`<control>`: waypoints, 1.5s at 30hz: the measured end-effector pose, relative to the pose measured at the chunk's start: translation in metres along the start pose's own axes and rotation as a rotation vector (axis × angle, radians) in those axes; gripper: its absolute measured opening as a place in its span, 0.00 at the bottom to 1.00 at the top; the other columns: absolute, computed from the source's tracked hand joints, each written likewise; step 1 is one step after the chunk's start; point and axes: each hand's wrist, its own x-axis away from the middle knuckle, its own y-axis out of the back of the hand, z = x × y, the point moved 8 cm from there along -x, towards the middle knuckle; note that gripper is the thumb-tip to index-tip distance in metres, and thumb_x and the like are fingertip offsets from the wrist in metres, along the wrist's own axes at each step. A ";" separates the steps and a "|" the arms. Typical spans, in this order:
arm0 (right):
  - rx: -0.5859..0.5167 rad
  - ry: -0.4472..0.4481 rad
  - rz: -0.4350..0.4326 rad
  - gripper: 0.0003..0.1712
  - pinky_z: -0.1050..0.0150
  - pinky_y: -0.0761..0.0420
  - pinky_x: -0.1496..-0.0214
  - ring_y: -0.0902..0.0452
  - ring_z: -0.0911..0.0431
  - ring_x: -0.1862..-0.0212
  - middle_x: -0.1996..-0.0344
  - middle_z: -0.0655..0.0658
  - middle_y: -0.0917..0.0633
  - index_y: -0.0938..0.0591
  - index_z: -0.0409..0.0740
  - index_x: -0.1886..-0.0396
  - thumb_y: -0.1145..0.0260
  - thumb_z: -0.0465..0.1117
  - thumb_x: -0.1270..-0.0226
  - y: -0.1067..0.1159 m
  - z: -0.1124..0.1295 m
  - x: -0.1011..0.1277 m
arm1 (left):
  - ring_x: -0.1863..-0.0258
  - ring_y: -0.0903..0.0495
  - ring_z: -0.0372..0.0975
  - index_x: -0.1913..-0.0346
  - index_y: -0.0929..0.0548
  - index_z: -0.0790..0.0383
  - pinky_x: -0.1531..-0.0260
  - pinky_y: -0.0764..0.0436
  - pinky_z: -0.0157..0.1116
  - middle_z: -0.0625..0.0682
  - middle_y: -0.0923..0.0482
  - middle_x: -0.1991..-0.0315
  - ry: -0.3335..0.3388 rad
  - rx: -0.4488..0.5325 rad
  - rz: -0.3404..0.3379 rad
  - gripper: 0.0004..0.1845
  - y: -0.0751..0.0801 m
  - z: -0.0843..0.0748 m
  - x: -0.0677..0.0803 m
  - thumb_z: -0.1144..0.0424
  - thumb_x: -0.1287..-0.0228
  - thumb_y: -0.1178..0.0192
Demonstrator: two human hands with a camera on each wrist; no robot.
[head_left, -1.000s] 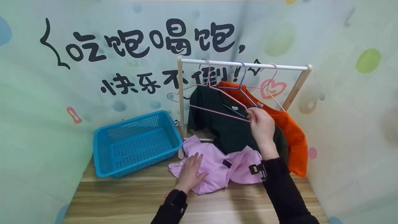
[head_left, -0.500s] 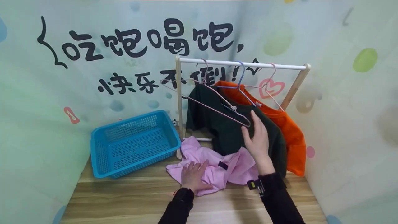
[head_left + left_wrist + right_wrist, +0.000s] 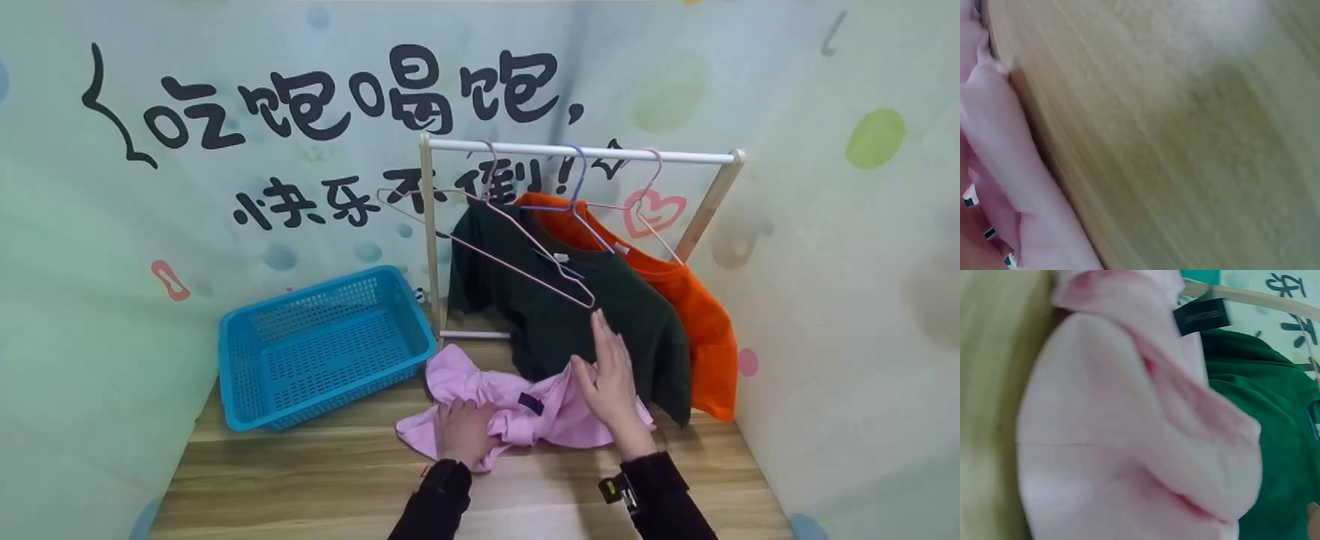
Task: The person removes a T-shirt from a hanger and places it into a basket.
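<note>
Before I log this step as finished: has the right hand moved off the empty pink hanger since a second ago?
Yes. The right hand has dropped from the empty pink hanger, away from the white rail, to the pink garment on the table.

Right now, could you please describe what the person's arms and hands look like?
Both hands, the left hand and the right hand, are bare. Both arms wear long black sleeves. A small black device with a green mark sits at the right cuff.

A crumpled pink garment (image 3: 517, 409) with a small dark label lies bunched on the wooden bench (image 3: 300, 480) below an empty pink wire hanger (image 3: 487, 247), which hangs tilted on the rail in front of a dark green shirt (image 3: 570, 315).
</note>
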 end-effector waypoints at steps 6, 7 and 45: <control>0.031 -0.033 0.054 0.41 0.41 0.52 0.26 0.45 0.46 0.25 0.24 0.42 0.41 0.44 0.47 0.21 0.39 0.45 0.30 -0.005 -0.004 0.018 | 0.57 0.22 0.51 0.53 0.16 0.46 0.56 0.27 0.54 0.53 0.19 0.61 0.037 0.071 0.021 0.19 0.007 0.011 0.001 0.51 0.49 0.26; 0.033 -0.038 0.063 0.41 0.41 0.52 0.26 0.46 0.46 0.25 0.24 0.42 0.41 0.43 0.47 0.21 0.39 0.45 0.30 -0.005 -0.004 0.019 | 0.59 0.21 0.51 0.53 0.16 0.47 0.57 0.25 0.54 0.54 0.19 0.61 0.048 0.105 0.021 0.19 0.010 0.013 0.001 0.52 0.48 0.27; -0.025 -0.006 0.111 0.43 0.45 0.44 0.27 0.44 0.48 0.26 0.23 0.48 0.41 0.47 0.54 0.20 0.38 0.48 0.28 0.076 0.012 -0.061 | 0.67 0.25 0.54 0.52 0.25 0.65 0.67 0.30 0.44 0.63 0.18 0.58 0.407 0.613 -0.904 0.13 0.318 0.214 0.016 0.74 0.39 0.40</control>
